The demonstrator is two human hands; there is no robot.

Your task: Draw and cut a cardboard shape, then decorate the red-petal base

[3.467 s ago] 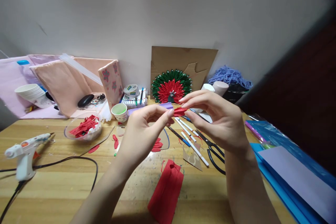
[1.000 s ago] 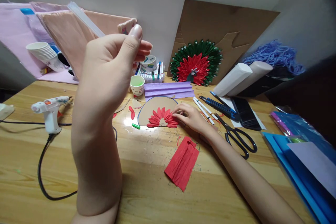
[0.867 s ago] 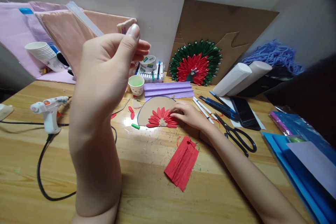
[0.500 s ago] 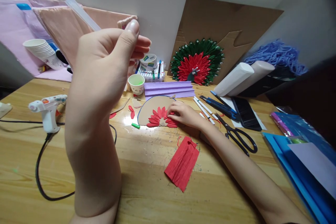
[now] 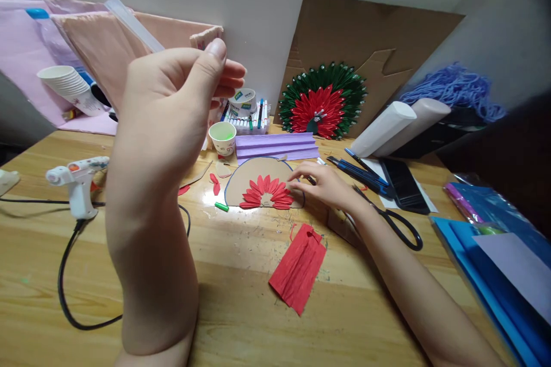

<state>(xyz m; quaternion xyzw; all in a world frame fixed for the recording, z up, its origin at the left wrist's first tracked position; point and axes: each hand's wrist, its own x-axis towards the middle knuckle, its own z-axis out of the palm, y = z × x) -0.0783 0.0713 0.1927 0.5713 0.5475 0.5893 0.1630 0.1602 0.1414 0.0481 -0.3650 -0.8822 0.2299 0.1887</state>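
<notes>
My left hand (image 5: 185, 86) is raised high, close to the camera, with its fingers loosely bent and nothing visible in it. My right hand (image 5: 325, 183) is over the right edge of a half-round cardboard piece (image 5: 241, 178), fingers apart and slightly curved; whether the fingertips touch it I cannot tell. Blue line edges the cardboard, and red paper petals (image 5: 267, 183) fan out along its lower middle. A strip of red crepe paper (image 5: 298, 269) lies nearer to me. Loose red petals (image 5: 214, 184) and a green marker cap (image 5: 221, 206) lie to the left.
A white glue gun (image 5: 81, 189) stands on the left with its black cord. Black scissors (image 5: 402, 229) and a blue cutter (image 5: 361, 176) lie past my right hand. Behind are a paper cup (image 5: 222, 139), purple crepe paper (image 5: 275, 146) and a cardboard sheet (image 5: 344, 34) with a red-green paper peacock (image 5: 322, 103).
My right hand has moved right, off the petals to the cardboard's right edge, and its fingers have spread. My left hand stays raised almost in place.
</notes>
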